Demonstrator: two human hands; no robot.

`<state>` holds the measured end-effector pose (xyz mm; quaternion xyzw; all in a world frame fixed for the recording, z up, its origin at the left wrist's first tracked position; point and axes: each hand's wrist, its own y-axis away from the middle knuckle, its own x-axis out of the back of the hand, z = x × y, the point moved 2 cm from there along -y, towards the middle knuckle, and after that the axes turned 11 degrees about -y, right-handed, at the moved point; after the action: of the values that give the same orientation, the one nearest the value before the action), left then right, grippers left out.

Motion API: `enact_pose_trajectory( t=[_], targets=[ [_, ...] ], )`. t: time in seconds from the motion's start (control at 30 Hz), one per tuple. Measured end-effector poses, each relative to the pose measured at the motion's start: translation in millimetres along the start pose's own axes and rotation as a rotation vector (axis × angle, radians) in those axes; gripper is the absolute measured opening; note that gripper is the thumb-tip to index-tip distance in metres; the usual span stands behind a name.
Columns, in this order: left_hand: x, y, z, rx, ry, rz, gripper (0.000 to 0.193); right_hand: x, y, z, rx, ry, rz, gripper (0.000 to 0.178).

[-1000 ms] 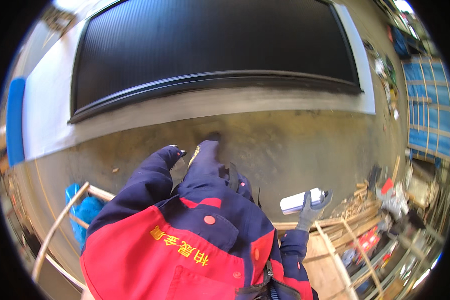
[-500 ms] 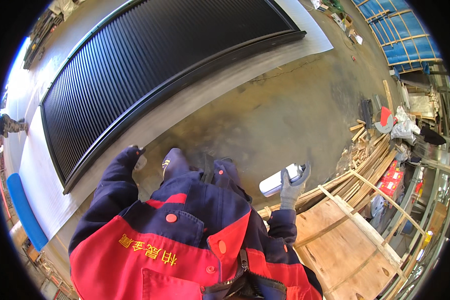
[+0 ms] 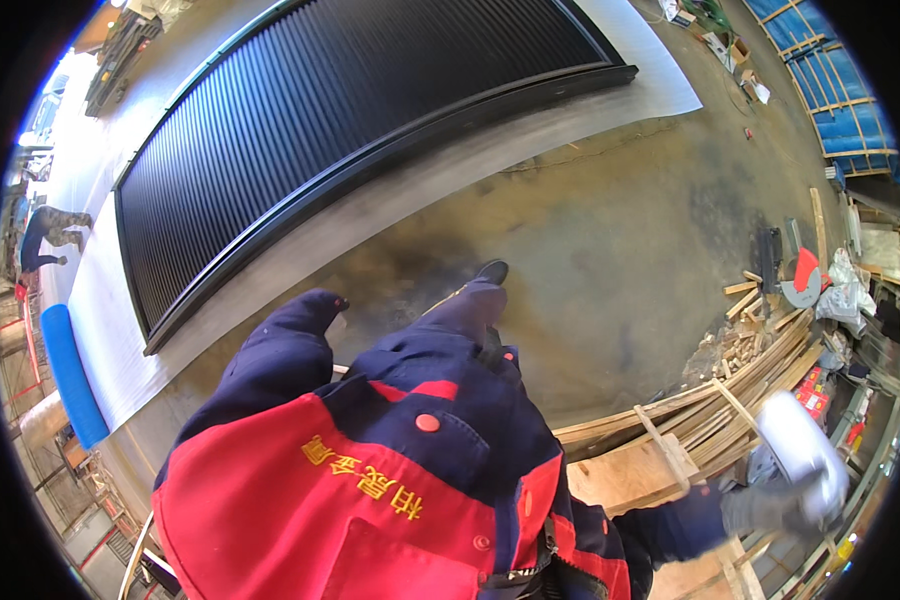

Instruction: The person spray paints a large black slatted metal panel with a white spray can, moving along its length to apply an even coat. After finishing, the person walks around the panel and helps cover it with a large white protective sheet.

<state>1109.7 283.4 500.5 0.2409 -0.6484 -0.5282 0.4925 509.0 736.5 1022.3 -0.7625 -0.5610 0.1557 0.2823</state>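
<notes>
My right hand, in a grey glove, is closed round a white spray can. Both are smeared by motion, out to my right above the wood pile. My left arm hangs bent at my side in a dark sleeve. Only a sliver of my left hand shows past the cuff, so its fingers are hidden. Ahead of me a large black ribbed panel with a raised frame lies on a white sheet; neither hand touches it. One of my shoes shows below.
Long wooden strips and a plywood board lie at the right. Beyond them are a cut-off saw and plastic bags. A blue roll lies at the left. Another person bends down at the far left.
My right hand has swung outward to the right with the spray can, away from my body. My body has turned, and one shoe has come into view ahead.
</notes>
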Motion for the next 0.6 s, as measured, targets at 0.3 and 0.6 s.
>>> enact_pose_trajectory(
  t=[0.3, 0.6],
  targets=[
    [178, -108, 381, -0.431, 0.065, 0.251, 0.083, -98, -62, 80, 0.569, 0.601, -0.491, 0.082],
    [251, -40, 683, -0.681, 0.629, 0.145, 0.086, -88, -174, 204, 0.129, 0.307, -0.175, 0.088]
  ],
)
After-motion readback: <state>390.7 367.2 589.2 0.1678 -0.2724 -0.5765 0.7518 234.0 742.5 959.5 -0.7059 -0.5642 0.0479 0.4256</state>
